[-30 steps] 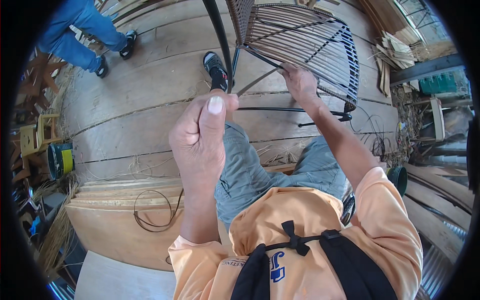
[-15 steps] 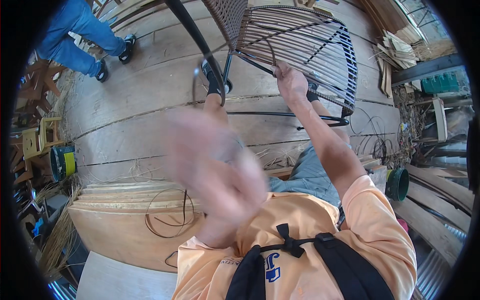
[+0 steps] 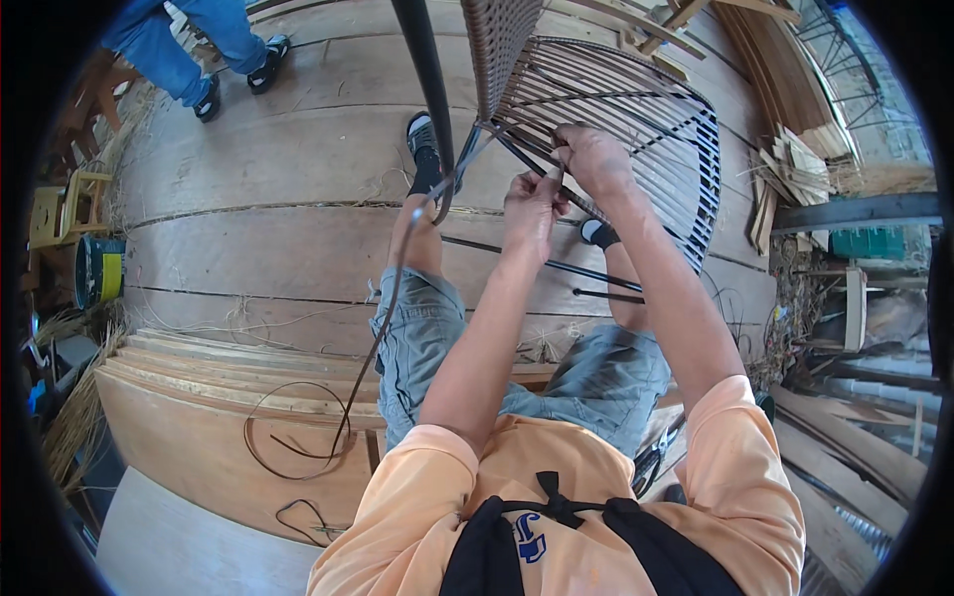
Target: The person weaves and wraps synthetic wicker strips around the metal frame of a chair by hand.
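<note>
A chair with a dark metal frame lies tipped in front of me, its back woven in brown strips. Spaced parallel strips cross the other panel. At that panel's near rail, my right hand pinches a brown weaving strip. Just below and to its left, my left hand is closed, thumb and fingers pressed together on the strip by the rail. The fingers partly hide the strip there. A long loose length of brown strip runs from the chair's corner down to a coil on the boards.
Stacked boards lie at my left. A person in blue trousers stands at the far left. A dark bucket with a yellow label stands at the left, and wood planks lie at the far right. Scissors lie by my right hip.
My left hand, blurred near my chest before, has reached forward to the chair rail beside my right hand. The loose strip now trails down to the coil. The view has shifted slightly.
</note>
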The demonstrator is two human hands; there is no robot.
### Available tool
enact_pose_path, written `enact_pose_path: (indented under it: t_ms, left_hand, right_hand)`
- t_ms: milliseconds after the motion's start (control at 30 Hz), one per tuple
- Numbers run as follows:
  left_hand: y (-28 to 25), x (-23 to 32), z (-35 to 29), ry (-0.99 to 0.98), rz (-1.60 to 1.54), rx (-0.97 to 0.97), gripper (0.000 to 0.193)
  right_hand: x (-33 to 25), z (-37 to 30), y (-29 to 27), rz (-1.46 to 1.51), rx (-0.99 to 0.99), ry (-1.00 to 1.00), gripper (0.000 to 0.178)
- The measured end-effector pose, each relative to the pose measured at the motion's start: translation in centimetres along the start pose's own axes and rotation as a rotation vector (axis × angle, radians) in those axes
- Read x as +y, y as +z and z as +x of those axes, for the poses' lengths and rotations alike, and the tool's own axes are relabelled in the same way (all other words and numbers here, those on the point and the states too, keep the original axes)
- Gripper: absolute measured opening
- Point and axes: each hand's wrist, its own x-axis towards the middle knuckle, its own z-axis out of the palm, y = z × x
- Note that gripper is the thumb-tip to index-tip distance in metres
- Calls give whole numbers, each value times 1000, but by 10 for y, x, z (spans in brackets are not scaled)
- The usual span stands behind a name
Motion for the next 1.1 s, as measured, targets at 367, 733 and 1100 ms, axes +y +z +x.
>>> enact_pose_path:
  t_ms: [367,733,1100]
  left_hand:
    - [29,-9,2,314,311,147,22]
    - [10,-1,7,128,609,81,23]
    - [-17,-17,24,286,630,-40,28]
  right_hand:
    - [6,1,12,51,188,-233,20]
    - [24,6,33,309,220,-139,22]
    - [-1,-1,17,413,162,-49,18]
